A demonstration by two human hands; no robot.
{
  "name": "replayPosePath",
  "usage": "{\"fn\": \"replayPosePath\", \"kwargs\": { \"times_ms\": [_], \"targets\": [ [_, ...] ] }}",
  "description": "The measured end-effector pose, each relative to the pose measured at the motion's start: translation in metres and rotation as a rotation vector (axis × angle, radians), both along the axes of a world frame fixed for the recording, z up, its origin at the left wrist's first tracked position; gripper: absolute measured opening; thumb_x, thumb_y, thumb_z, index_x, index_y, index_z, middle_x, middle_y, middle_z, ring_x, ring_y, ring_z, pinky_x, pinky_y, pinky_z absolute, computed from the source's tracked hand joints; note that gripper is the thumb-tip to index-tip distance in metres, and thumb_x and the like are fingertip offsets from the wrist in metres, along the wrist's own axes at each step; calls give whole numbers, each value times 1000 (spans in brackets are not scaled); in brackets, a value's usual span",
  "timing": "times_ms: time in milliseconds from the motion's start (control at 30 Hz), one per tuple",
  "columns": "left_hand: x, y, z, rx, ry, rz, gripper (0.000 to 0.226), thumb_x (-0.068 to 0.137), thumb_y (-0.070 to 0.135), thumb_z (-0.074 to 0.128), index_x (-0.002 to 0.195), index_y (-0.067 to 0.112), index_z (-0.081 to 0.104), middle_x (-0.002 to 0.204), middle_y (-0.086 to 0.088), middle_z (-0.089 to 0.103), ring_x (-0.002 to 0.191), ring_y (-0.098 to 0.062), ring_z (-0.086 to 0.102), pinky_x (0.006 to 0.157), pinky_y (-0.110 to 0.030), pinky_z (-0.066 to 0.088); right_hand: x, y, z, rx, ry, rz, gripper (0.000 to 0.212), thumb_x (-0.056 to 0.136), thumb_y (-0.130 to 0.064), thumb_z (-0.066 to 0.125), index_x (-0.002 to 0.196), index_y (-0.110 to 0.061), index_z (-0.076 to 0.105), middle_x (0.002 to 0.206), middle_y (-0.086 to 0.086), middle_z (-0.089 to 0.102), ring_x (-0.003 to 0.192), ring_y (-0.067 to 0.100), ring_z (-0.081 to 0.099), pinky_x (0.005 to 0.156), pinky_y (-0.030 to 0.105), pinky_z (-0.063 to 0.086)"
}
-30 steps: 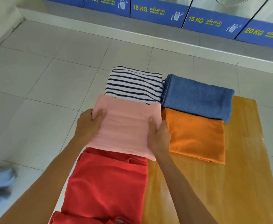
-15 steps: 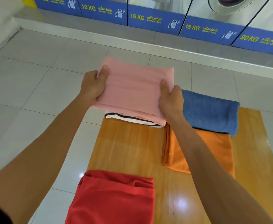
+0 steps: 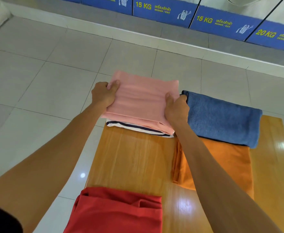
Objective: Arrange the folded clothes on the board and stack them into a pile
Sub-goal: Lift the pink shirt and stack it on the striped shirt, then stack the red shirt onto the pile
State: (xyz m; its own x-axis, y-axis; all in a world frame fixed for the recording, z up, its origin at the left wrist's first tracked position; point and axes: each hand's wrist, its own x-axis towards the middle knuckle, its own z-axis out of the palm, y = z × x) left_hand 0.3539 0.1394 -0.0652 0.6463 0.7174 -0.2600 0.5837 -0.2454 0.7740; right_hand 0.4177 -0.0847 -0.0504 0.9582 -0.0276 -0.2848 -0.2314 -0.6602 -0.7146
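The wooden board [image 3: 134,158] carries five folded garments: a red piece [image 3: 117,214] at the near left corner, an orange one [image 3: 222,165] along the right side, a blue towel-like piece [image 3: 222,118] at the far right corner overlapping the orange one's far edge, and at the far left corner a striped shirt [image 3: 138,127] with a pink folded cloth [image 3: 143,101] on top of it. The pink cloth looks light, soft and limp, likely to sag or unfold if lifted by one corner, so it is best taken at both side edges at once, thumbs above and fingers beneath. That is how it is held. The left hand [image 3: 103,96] clasps the left edge, thumb pressed on the top face, fingers curled under. The right hand [image 3: 176,108] clasps the right edge likewise, its knuckles just beside the blue piece. Whether the pink cloth fully rests on the stripes or is partly carried cannot be told.
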Motion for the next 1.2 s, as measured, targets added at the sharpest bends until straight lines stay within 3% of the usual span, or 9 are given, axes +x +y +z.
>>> {"fn": "replayPosePath", "kwargs": {
  "times_ms": [100,333,467,533,633,800,967,1067,1200],
  "targets": [
    [-1,-3,0,26,14,-8,53,90,59,53,68,11,48,64,-1,49,58,-13,46,53,-27,35,-1,-3,-2,-27,-17,-2,53,103,-49,42,127,-3,45,119,17,64,90,30,57,70,37,42],
    [-11,-11,2,82,40,-18,53,90,60,52,66,14,44,64,0,46,61,-18,48,50,-24,32,-5,4,5,-157,59,16,57,103,-51,39,132,-2,44,126,22,61,112,40,60,76,41,43],
    [-26,-19,25,32,129,-117,59,91,63,46,107,8,60,97,-7,62,90,-28,61,63,-29,41,-4,-2,27,-1,216,77,79,104,-57,26,150,7,27,143,21,50,127,34,52,90,33,39],
    [-38,-23,37,-28,139,-146,69,91,64,44,134,11,49,128,-10,58,118,-31,57,78,-32,48,-7,-10,42,19,249,157,82,102,-59,26,153,5,26,147,18,47,130,32,49,95,30,38],
    [-76,-34,56,-111,172,-177,88,90,69,42,156,16,16,161,-6,24,145,-28,29,111,-44,30,-34,-27,61,22,178,257,73,101,-56,38,148,0,36,139,11,54,118,24,54,87,29,38],
    [-178,-65,67,-122,258,-160,70,94,61,43,150,21,34,157,-2,34,142,-23,35,109,-39,30,-126,-66,80,100,78,277,57,99,-52,47,142,-14,45,133,-1,55,115,16,57,91,32,49],
    [-294,-94,55,-148,506,-105,71,87,66,50,139,18,49,139,-6,55,121,-25,54,97,-39,40,-229,-121,48,-66,382,296,65,96,-64,42,128,-10,58,120,7,67,112,25,62,96,38,47],
    [-332,-113,44,-215,616,-110,76,80,75,49,122,13,55,120,-8,61,106,-28,59,84,-37,45,-276,-135,20,-62,500,286,60,90,-71,44,92,-13,61,93,3,66,91,24,62,79,35,46],
    [-338,-135,34,-150,547,-36,76,76,76,55,115,11,51,105,-4,58,90,-24,56,75,-34,44,-307,-122,3,26,469,140,59,82,-67,63,104,-12,66,99,1,71,92,22,67,82,37,55]
  ]
}}
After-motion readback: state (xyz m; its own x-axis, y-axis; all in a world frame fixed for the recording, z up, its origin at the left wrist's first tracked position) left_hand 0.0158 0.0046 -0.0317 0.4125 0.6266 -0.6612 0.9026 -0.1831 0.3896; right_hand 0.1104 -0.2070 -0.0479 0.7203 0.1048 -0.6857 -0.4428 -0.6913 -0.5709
